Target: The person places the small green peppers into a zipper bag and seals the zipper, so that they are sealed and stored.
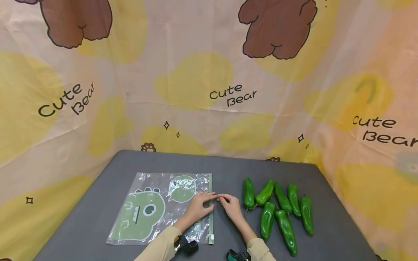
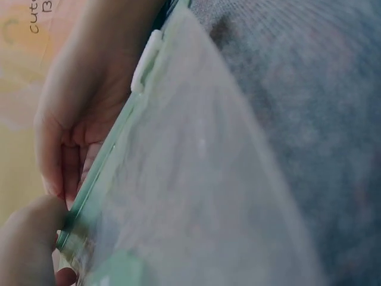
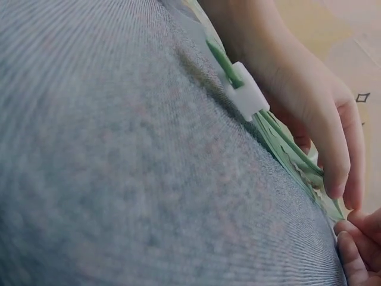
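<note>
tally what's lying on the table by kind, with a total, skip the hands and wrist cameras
Long green peppers: 7
Clear slider zip bag with green cartoon print: 1
Total: 8

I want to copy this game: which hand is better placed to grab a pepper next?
Probably the right hand: it's nearer the green peppers. The left hand is over the bag, farther away.

Grey tbl [image 1: 228, 170] w/ clear zip bag [image 1: 163, 210] on L, 7 green peppers [image 1: 283, 198] on R.
</note>
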A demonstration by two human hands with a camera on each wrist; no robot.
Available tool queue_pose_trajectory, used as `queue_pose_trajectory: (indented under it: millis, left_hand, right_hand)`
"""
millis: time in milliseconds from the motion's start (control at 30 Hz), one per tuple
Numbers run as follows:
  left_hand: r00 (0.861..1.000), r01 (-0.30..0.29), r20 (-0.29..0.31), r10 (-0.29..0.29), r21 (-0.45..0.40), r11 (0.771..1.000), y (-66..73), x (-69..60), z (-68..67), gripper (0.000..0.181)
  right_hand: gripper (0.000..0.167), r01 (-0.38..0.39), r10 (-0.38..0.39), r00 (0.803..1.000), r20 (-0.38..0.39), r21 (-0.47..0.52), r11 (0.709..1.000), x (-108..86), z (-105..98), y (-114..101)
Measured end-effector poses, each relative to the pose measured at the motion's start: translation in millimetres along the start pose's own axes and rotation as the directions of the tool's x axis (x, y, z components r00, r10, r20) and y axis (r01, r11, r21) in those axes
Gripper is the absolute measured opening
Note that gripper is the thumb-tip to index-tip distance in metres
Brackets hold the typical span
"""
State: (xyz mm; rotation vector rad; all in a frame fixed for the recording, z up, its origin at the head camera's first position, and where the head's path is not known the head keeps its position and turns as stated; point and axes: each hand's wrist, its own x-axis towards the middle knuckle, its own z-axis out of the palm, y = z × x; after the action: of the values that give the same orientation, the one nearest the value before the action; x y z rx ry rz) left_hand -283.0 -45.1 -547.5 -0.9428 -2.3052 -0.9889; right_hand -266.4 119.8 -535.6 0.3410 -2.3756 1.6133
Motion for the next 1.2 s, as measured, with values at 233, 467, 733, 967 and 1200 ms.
queue_pose_trajectory:
  millis: [233, 467, 733, 967, 1200]
  left_hand:
    - [0.998, 0.037, -0.037, -0.040, -0.082, 0.996, 2.6, -4.2, -0.5, 0.024]
    - [0.998, 0.060, -0.013, -0.063, -0.180, 0.982, 2.2, -6.2, -2.4, 0.023]
    - [0.993, 0.059, -0.079, -0.084, -0.280, 0.958, 1.4, -4.1, -4.9, 0.027]
    - [0.991, 0.057, -0.104, -0.087, -0.265, 0.963, -2.5, -5.0, -4.7, 0.022]
    - [0.990, 0.051, -0.110, -0.083, -0.268, 0.962, -1.9, -5.6, -5.5, 0.021]
  right_hand:
    - [0.013, 0.029, -0.029, 1.000, -0.001, 0.054, 0.998, -4.5, 1, 3]
    - [0.010, 0.026, -0.025, 0.999, 0.021, -0.043, 0.999, -5.9, -1, 0]
    - [0.013, 0.150, -0.144, 0.988, 0.058, -0.101, 0.984, -6.3, 4, -1]
    - [0.013, 0.301, -0.279, 0.952, 0.127, -0.216, 0.929, -5.3, 9, 3]
    - [0.017, 0.307, -0.293, 0.952, 0.094, -0.340, 0.889, -12.1, 14, 3]
